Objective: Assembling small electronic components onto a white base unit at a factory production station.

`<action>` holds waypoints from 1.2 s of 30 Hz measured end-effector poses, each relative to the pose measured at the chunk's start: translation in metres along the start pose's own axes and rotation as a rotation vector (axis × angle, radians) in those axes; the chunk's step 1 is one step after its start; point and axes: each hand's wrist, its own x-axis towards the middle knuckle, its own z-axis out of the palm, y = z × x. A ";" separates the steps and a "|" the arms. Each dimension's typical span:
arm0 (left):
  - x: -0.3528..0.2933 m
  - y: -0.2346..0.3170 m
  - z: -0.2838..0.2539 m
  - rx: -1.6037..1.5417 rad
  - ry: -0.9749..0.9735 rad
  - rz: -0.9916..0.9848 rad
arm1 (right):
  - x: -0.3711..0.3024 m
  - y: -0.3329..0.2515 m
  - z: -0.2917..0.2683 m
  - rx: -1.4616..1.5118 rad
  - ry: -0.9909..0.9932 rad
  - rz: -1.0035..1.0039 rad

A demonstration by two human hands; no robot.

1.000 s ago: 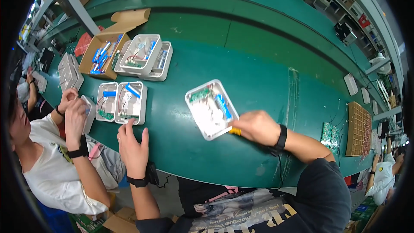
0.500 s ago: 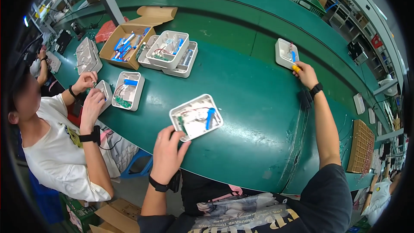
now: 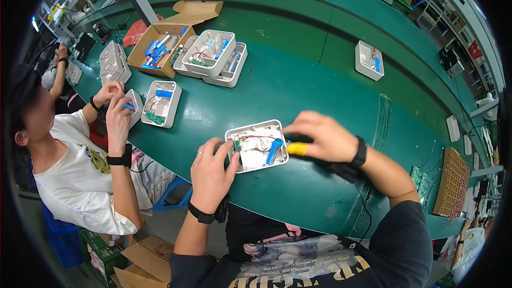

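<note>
Have left hand (image 3: 211, 175) half curled at the left end of a white tray (image 3: 264, 167) in the head view, with thumb spread from the fingers; cannot tell about a firm hold on the rim. Have right hand (image 3: 324, 137) partly curled at the opposite end, with fingertips near the right rim and a yellow cover (image 3: 297, 149) on the lowest digit; cannot tell about contact or grip there, because of motion blur. Cannot see either palm, nor the stretch of rim beneath the left fingers. Can make out just part of a green circuit board (image 3: 237, 144) beside those fingers, and little detail in the white parts on the tray floor. Can see a dark object (image 3: 344, 172) under the right wrist, too covered to identify. Cannot read much inside the co-worker's tray (image 3: 137, 114), half masked by the co-worker's hands (image 3: 118, 112). Find the white tray on the green bench (image 3: 298, 202) between both hands, slightly turned, with rounded corners and an open top. Can pick out a blue cell (image 3: 274, 151) lying aslant toward the right end, and thin red wires (image 3: 256, 137) across the upper half
</note>
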 end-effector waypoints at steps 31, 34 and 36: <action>0.048 -0.017 0.025 -0.539 -0.300 -0.076 | 0.053 0.021 0.032 -0.071 0.094 -0.465; 0.049 -0.017 0.025 -0.593 -0.311 -0.083 | 0.058 0.025 0.049 -0.061 0.063 -0.501; 0.052 -0.015 0.023 -0.711 -0.346 -0.117 | 0.058 0.025 0.048 -0.086 0.063 -0.504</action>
